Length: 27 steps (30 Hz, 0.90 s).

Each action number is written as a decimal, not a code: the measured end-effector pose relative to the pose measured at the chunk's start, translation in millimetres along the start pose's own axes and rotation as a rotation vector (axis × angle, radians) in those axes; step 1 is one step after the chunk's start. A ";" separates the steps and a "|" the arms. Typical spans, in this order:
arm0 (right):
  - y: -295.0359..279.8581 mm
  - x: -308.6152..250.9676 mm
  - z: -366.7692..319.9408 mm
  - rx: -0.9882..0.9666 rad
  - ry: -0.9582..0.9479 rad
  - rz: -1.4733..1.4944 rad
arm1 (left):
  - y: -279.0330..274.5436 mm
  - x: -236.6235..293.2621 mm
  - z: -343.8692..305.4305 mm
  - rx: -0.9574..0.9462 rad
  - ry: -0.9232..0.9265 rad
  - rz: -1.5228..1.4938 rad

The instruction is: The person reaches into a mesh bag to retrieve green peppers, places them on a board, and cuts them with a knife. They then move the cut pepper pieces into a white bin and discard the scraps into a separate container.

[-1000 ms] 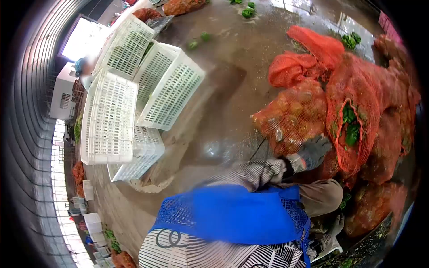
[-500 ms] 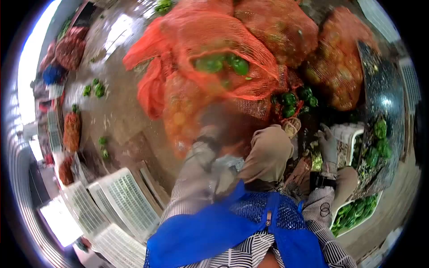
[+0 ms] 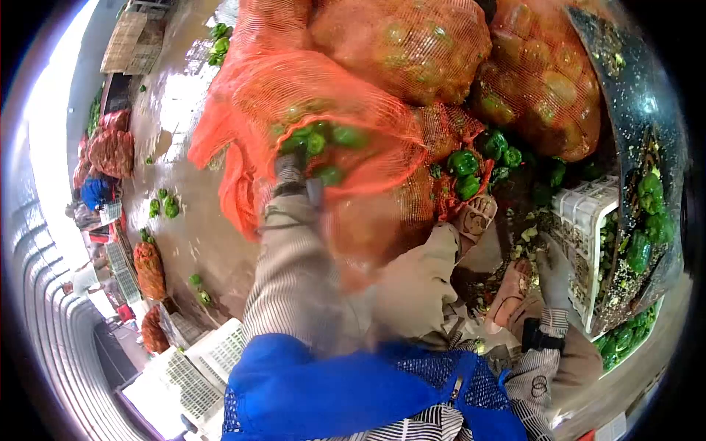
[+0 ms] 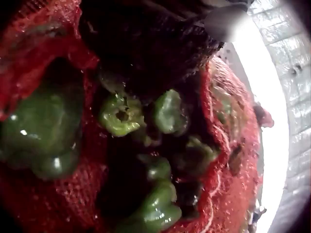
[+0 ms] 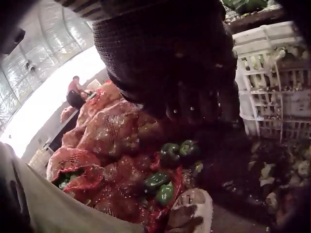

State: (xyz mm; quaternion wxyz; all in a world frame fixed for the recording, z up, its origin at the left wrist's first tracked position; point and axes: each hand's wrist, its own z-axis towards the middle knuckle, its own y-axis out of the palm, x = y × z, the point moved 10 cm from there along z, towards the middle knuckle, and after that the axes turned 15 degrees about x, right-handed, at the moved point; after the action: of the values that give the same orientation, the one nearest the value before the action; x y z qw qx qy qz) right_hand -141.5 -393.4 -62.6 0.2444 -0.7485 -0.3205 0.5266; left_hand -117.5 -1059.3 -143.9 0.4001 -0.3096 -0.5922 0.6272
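The left hand [image 3: 291, 170], in a grey glove at the end of a striped sleeve, is reaching up the middle of the head view into the open mouth of an orange mesh sack [image 3: 243, 95]. The green peppers [image 3: 318, 141] are lying just inside that mouth, right beside and slightly above the fingers. In the left wrist view the peppers are filling the centre and lower half of the frame, with the dark glove hanging over them at the top edge. They are close under it, but the glove is only a shadow there, so I cannot tell whether the fingers are gripping a pepper or the netting, or how far they are spread.

The right hand [image 3: 553, 270], also gloved, is sitting low at the right of the head view, well apart from the sack mouth and next to the lower corner of a white crate [image 3: 588, 209]. In the right wrist view its fingers are hanging loosely curled at the top of the frame and seem to be holding nothing, though the glove is dark and blurred.

Between the two hands, a few loose peppers [image 3: 463, 163] are lying on torn netting above a sandal [image 3: 476, 214]. Full sacks [image 3: 401, 44] are piling along the top of the head view, and a blue apron [image 3: 346, 382] is covering the bottom.
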 end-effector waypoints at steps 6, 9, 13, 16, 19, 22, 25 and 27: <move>6.0 13.7 4.5 -0.013 -0.033 -0.144 | -24.5 110.3 -12.4 -0.114 0.753 0.228; 18.5 15.3 7.8 -0.064 0.040 -0.048 | 0.2 19.2 -30.5 -0.144 -0.198 -0.521; 2.9 -0.9 8.4 -0.034 -0.099 0.055 | -30.7 46.5 -74.2 -0.307 -0.579 -1.049; -28.6 -42.7 -4.7 0.044 -0.175 0.120 | -103.8 146.7 -83.3 -0.425 -0.421 -1.434; -73.5 -92.5 -39.3 0.068 -0.114 0.381 | -168.2 272.2 -81.5 -0.576 -0.171 -1.690; -138.7 -147.5 -88.5 0.231 -0.434 0.419 | -230.7 397.8 -110.2 -0.831 -0.169 -2.111; -209.8 -153.5 -137.0 0.391 -0.411 0.778 | -297.9 510.6 -172.0 -1.237 -0.104 -2.291; -255.4 -142.5 -164.3 0.576 -0.442 0.718 | -326.0 557.5 -216.1 -1.374 0.018 -2.293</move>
State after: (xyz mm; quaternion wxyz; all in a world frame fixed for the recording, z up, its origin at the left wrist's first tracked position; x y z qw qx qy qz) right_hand -77.2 -330.7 260.6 0.1708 -0.5845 0.0711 0.7900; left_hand -159.2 -475.1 203.5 0.4653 0.2179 -0.7068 -0.4862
